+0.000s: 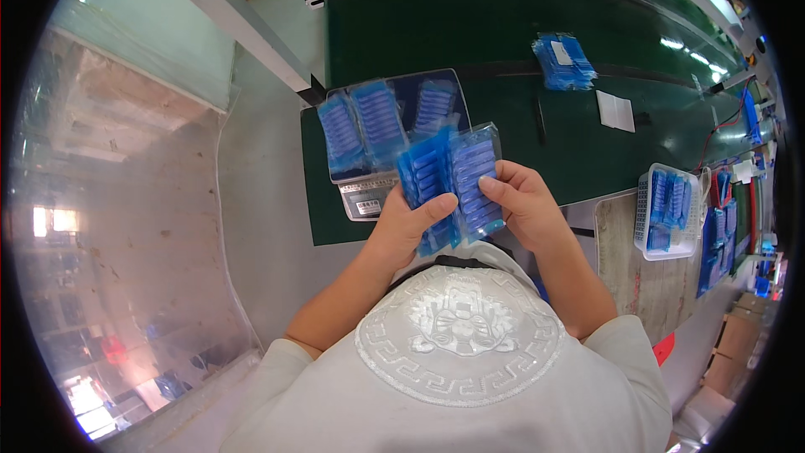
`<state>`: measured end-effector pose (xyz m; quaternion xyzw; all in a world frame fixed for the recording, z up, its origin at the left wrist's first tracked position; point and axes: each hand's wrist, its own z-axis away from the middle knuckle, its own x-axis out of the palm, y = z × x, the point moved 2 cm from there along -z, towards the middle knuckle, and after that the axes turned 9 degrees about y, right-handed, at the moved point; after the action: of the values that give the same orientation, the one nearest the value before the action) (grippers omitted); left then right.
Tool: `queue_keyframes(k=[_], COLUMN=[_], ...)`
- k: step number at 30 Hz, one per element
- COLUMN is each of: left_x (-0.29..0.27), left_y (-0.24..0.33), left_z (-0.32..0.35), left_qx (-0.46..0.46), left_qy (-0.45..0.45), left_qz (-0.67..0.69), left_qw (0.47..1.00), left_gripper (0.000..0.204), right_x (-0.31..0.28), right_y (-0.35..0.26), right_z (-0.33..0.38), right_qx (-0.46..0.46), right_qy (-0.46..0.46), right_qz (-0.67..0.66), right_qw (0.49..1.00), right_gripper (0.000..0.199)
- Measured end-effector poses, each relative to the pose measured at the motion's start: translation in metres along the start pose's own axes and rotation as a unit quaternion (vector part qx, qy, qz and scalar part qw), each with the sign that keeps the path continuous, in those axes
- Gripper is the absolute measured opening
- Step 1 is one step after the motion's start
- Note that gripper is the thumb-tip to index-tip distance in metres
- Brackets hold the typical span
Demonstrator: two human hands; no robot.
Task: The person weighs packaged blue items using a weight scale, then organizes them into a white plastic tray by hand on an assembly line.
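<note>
In front of my chest, my left hand is closed on a flat plastic pack of blue pieces, thumb across its front. Beside it, my right hand grips a second pack of blue pieces by its right edge. Both packs are tilted and overlap in the middle; each shows a row of ribbed, finger-like blue shapes under clear film. The fingers behind them are hidden. Just beyond stands a weighing scale with a dark tray, bearing several similar packs.
The scale sits on a green table. Farther right lie a stack of blue packs, a white paper and a dark pen-like stick. A white basket of packs stands on a wooden board. A metal post rises at left.
</note>
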<state>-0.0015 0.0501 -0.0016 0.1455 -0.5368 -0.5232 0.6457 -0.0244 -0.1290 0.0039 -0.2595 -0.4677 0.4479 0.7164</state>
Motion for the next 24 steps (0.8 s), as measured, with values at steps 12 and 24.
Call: queue_keyframes(k=[12, 24], left_x=[0.000, 0.000], left_y=[-0.004, -0.010], left_z=[0.003, 0.004], left_qx=[-0.003, -0.025], left_qy=[0.017, -0.002], left_qz=[0.004, 0.029], left_qw=[1.000, 0.999], left_gripper=[0.057, 0.057], right_x=[0.017, 0.019], right_y=[0.002, 0.014], right_z=[0.010, 0.020], right_qx=[-0.104, -0.264], right_qy=[0.079, 0.158], right_qz=[0.030, 0.198], right_qw=[0.991, 0.931], right_gripper=[0.030, 0.039])
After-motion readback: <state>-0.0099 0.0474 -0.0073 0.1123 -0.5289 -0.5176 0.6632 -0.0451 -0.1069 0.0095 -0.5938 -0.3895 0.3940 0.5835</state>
